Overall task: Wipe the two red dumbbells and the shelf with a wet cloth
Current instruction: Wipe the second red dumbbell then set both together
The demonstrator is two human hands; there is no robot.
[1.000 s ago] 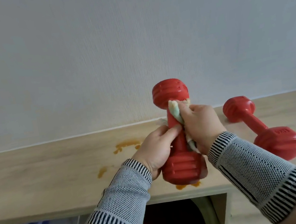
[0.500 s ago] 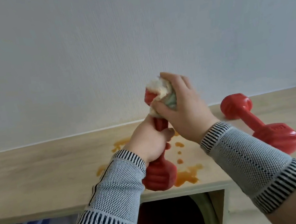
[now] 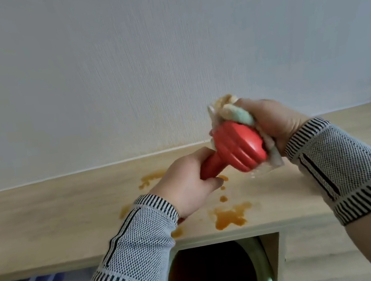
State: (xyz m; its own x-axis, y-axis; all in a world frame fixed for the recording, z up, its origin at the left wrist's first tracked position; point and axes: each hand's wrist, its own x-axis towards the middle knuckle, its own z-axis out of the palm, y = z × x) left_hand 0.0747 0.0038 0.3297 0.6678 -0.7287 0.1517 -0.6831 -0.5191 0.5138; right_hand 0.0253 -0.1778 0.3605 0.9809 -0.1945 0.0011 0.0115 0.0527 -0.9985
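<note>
1. The left hand [image 3: 186,186] has its fingers curled tight around the handle of a ribbed red plastic dumbbell [image 3: 236,150], held tilted above the pale wooden shelf [image 3: 47,221].
2. The right hand [image 3: 271,122] grips a crumpled, blurred, seemingly damp cloth [image 3: 233,111] against the dumbbell's far-right head.
3. Orange spill patches [image 3: 230,216] lie near the shelf's front edge.

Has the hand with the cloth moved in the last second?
Yes. The right hand with the cloth has moved right along the shelf, away from the orange stains.

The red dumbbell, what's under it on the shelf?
Orange spills on the wooden shelf lie below the lifted red dumbbell. The left hand and sleeve hide part of the shelf.
</note>
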